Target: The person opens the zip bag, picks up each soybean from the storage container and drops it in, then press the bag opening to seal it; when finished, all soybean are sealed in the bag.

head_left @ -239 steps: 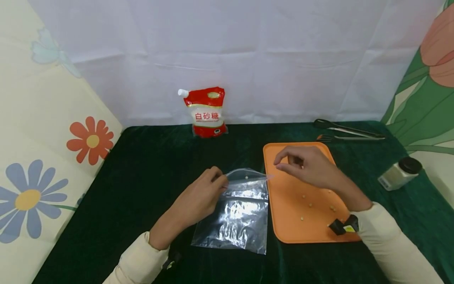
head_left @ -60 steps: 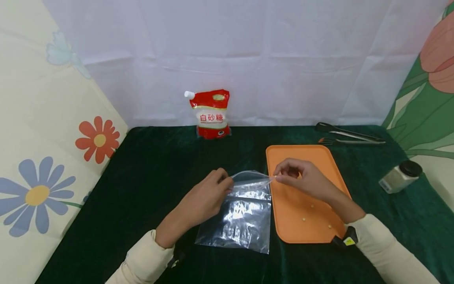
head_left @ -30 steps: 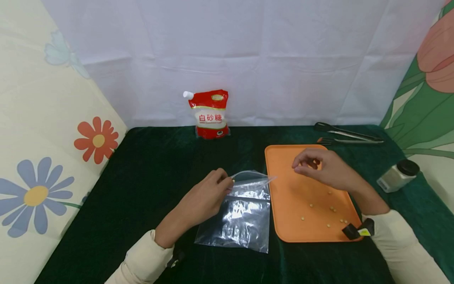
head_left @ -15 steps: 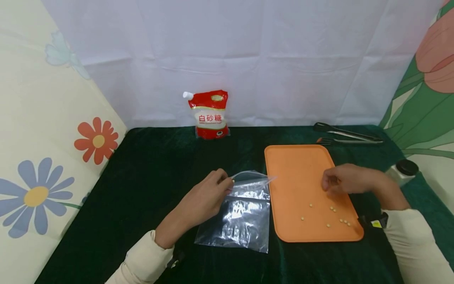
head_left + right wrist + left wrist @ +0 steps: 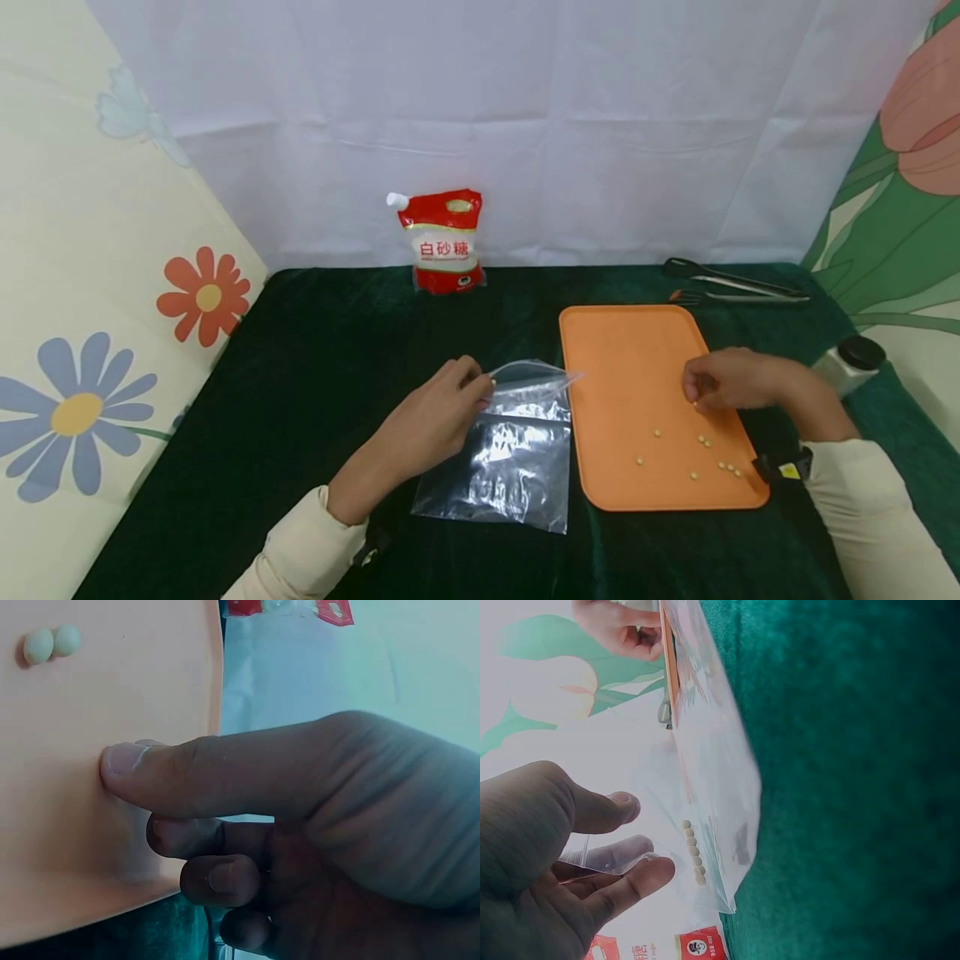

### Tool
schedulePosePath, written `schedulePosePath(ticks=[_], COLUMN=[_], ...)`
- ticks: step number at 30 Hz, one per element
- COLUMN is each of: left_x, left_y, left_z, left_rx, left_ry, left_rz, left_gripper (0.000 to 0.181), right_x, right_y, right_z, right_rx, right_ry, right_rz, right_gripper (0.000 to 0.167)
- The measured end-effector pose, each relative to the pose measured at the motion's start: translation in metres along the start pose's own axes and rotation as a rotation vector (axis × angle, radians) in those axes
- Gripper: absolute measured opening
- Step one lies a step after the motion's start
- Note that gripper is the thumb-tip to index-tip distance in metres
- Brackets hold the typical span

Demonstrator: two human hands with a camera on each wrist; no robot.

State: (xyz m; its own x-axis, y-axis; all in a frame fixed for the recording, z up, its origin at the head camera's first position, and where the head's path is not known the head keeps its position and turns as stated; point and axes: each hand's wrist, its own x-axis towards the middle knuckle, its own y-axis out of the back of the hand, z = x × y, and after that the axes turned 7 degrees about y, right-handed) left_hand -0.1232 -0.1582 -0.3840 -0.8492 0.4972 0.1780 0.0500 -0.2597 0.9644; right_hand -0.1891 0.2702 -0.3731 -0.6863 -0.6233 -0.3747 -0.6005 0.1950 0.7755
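Two printed flowers, a blue one (image 5: 78, 417) and a red one (image 5: 207, 297), are seen on the cream wall cloth (image 5: 67, 242) at the left of the frame. At lower left, the left hand (image 5: 420, 417) is reached out from a cream padded sleeve (image 5: 300, 542); its thumb and fingertips are closed on the mouth of a clear plastic zip bag (image 5: 517, 467), which is laid flat at lower centre. In the left wrist view, a short row of small round pale beads (image 5: 694, 851) is seen by the clear film. Above centre, a red-and-white pouch with a white cap (image 5: 445, 243) is stood against the white backdrop cloth (image 5: 600, 167). Right of centre, a rounded orange tray (image 5: 633, 367) is overlapped by the bag's upper right corner; loose pale beads (image 5: 693, 476) are scattered over its lower half. The right hand (image 5: 742, 383) is held low over the tray's right edge, thumb and forefinger brought together, the other fingers curled; whether a bead is gripped cannot be told. At upper right, a black-and-metal tongs-like utensil (image 5: 746, 284) is placed on the dark green velvet cloth (image 5: 360, 333). At far right, a clear jar with a black lid (image 5: 861, 353) is partly hidden by the wrist.
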Motion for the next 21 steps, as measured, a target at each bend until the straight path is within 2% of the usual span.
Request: schedulePosePath(ticks=[5,8,15,21], left_x=[0.0,0.0,0.0,0.0], left_y=[0.0,0.0,-0.001,0.0], left_z=[0.0,0.0,-0.001,-0.001], left_rx=[-0.003,-0.009,-0.009,-0.015], left_ry=[-0.002,-0.002,-0.007,-0.002], left_rz=[0.005,0.005,0.004,-0.001], left_gripper=[0.029,0.029,0.029,0.03], right_x=[0.001,0.002,0.009,0.02], right_y=[-0.001,-0.001,-0.002,-0.008], right_z=[-0.001,-0.002,-0.013,-0.03], right_rx=[-0.011,-0.02,0.023,0.145], right_ry=[-0.006,0.057,0.326,0.44], right_rz=[0.004,0.05,0.29,0.48], right_gripper=[0.009,0.006,0.004,0.009])
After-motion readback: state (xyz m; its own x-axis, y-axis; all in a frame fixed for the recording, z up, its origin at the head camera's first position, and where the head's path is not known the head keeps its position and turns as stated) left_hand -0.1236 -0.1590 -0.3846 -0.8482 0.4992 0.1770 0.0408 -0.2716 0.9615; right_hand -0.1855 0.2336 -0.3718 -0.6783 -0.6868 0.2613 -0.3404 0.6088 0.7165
